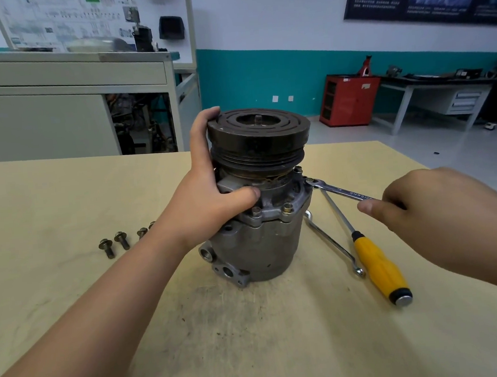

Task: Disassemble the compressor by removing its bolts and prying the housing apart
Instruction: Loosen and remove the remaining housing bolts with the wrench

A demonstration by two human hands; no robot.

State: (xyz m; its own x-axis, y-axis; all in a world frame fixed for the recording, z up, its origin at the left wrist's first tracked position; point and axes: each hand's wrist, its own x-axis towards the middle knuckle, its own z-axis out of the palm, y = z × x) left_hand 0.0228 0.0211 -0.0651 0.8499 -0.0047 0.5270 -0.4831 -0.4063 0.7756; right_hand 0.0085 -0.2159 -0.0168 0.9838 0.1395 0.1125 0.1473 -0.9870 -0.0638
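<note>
View from the head camera, read left to right. Four loose bolts (122, 240) lie in a row on the surface (64, 203), to the left of the forearm and apart from the compressor. They mark the bolt-removal step as partly done.

The left hand (212, 191) steadies the compressor (257, 241). Its fingers (210, 114) curl over the rim of the pulley (259, 131), and its thumb presses on the front housing just under the pulley grooves.

The compressor stands near the middle of the surface on its rear end. Its long axis is vertical, the pulley end is up and the threaded shaft stub (258, 119) points at the ceiling. The port block (228, 271) faces the wearer, low and to the left.

At least three flange bolts (287, 207) remain seated round the housing joint. The head of a wrench (339, 191) sits on the rightmost one. The shaft of the wrench runs out to the right, roughly level, into the right hand (439, 212), whose fingers close round its far end.

A second wrench (332, 244) and a yellow-handled screwdriver (378, 264) lie on the surface just right of the body, both angled toward the wearer.

Judged step: loosening the remaining flange bolts, with prying not yet begun. The next move calls for a swing of the wrench about the vertical bolt axis. The left hand must resist the turning force so that the upright body neither spins nor tips.
</note>
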